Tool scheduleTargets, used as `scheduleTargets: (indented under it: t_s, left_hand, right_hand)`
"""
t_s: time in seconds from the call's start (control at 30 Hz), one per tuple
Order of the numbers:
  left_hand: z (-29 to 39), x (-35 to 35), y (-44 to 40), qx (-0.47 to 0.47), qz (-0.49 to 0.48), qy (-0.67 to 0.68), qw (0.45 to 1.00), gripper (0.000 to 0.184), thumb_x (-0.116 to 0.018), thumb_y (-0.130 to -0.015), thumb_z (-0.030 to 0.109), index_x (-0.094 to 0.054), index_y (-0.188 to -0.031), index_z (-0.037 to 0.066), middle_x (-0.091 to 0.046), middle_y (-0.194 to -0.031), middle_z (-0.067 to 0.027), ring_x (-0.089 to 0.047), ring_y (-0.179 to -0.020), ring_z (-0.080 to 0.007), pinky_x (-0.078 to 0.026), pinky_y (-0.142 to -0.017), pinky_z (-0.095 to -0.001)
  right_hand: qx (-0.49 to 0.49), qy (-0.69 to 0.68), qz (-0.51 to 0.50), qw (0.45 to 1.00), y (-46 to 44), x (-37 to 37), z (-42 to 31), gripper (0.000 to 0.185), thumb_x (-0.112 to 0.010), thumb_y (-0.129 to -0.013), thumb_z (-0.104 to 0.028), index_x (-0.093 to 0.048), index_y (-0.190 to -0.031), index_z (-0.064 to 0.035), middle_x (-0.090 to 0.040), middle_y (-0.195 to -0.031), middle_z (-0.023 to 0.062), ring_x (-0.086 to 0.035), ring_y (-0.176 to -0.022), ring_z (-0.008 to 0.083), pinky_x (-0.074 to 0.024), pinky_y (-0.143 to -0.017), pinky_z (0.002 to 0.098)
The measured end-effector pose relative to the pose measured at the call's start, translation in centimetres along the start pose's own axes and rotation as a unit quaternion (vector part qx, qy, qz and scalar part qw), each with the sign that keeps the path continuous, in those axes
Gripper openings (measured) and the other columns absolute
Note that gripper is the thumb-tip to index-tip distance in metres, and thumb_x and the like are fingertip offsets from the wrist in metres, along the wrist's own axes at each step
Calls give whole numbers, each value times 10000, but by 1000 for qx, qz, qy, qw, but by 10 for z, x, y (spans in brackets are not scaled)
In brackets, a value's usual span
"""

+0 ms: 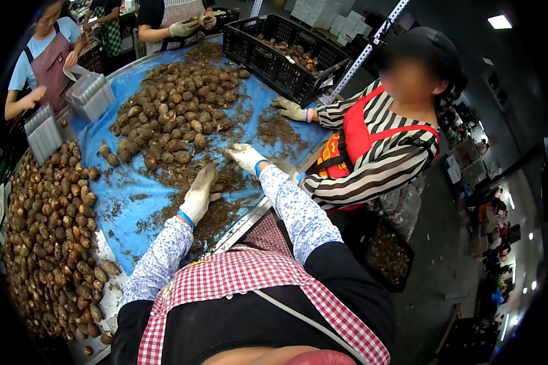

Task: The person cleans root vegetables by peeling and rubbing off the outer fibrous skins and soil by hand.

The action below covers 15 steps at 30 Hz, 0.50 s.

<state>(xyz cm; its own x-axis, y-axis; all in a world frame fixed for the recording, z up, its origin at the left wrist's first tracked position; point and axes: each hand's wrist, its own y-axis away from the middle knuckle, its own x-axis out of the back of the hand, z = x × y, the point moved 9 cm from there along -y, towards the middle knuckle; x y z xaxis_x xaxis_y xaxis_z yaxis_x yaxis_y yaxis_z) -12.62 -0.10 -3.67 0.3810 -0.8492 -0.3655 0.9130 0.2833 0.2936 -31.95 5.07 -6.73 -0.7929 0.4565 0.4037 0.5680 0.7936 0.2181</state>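
My left hand (199,193), in a soiled whitish glove, is over brown fibrous debris (216,216) near the table's front edge. Its fingers point forward with the thumb apart, and it holds nothing I can see. To its right, my right hand (245,158), also gloved, reaches over the debris with fingers stretched to the left. Nothing shows in it. Just beyond both hands is a large heap of small brown taro roots (170,112) on a blue plastic sheet (119,194).
A second pile of taros (52,237) lies at left, beside stacked clear plastic trays (90,97). A black crate (286,58) with taros stands at the back. A co-worker in stripes (371,140) stands close on my right, gloved hands at the table. Other people work across the table.
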Motion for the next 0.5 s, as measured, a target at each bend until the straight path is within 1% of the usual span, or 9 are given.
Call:
scheduleTargets:
  t_s: [0.03,0.07,0.13,0.2,0.27,0.3,0.4,0.43,0.5]
  left_hand:
    - [1,-6,-2,12,-45,-42,998,771,-467,-975,538,-138,-1558,156,-151,-1600,-133,-387,-1342,-361,-380,-1047,-473]
    - [3,-4,-4,1,-33,-35,999,737,-465,-977,531,-174,-1546,165,-201,-1573,-128,-399,-1325,-343,-382,-1037,-481]
    - [3,-3,-8,-22,-10,-25,999,672,-462,-981,516,-245,-1522,182,-299,-1520,-117,-425,-1293,-307,-386,-1015,-496]
    - [-4,2,-14,-33,-14,22,999,606,-482,-986,470,-370,-1454,101,-394,-1445,-128,-487,-1209,-290,-412,-997,-457]
    - [-12,10,-20,-34,-44,45,997,563,-488,-990,444,-448,-1398,58,-470,-1377,-135,-524,-1150,-275,-427,-985,-432]
    - [-12,13,-14,-25,-34,80,996,476,-506,-995,370,-530,-1275,-14,-573,-1170,-142,-576,-987,-240,-483,-887,-373]
    - [-11,18,6,-10,-39,149,988,408,-518,-994,298,-537,-1223,-40,-576,-1010,-121,-570,-853,-208,-507,-768,-333]
    - [-8,20,16,-11,-13,165,986,361,-531,-986,247,-541,-1178,-58,-559,-946,-109,-552,-778,-186,-499,-677,-311]
    - [-17,30,24,-5,7,165,986,358,-532,-983,246,-542,-1176,-55,-562,-938,-112,-544,-764,-182,-493,-665,-316]
  right_hand:
    - [-33,-83,-1,996,16,-5,-11,301,-394,-1036,-216,-615,-1110,-26,-657,-1101,110,-605,-959,193,-469,-855,296]
    - [-66,-166,-2,984,25,-10,-16,301,-380,-1040,-209,-614,-1113,-34,-653,-1111,105,-599,-972,190,-461,-866,291]
    - [82,-182,-16,980,-47,-6,88,248,-464,-1016,-198,-623,-1132,-47,-670,-1081,78,-634,-907,168,-510,-760,295]
    - [11,-204,-8,979,3,-4,24,260,-571,-979,-209,-633,-1160,-33,-697,-1057,52,-675,-863,159,-574,-633,313]
    - [-17,-198,11,980,12,-3,15,289,-561,-984,-224,-617,-1184,-23,-698,-1052,86,-687,-847,186,-592,-620,326]
    - [-30,-196,21,980,17,-1,13,304,-556,-987,-232,-609,-1195,-18,-699,-1049,104,-693,-839,200,-600,-613,333]
    - [-92,-258,-30,961,28,-7,3,236,-549,-989,-232,-624,-1102,-39,-697,-945,68,-646,-695,153,-549,-547,293]
    - [-98,-270,-36,957,22,-9,9,240,-556,-983,-233,-619,-1101,-34,-700,-902,74,-641,-632,149,-552,-524,282]
    - [-91,-260,-11,961,18,-14,23,236,-554,-984,-228,-618,-1098,-32,-701,-885,74,-642,-641,147,-556,-522,277]
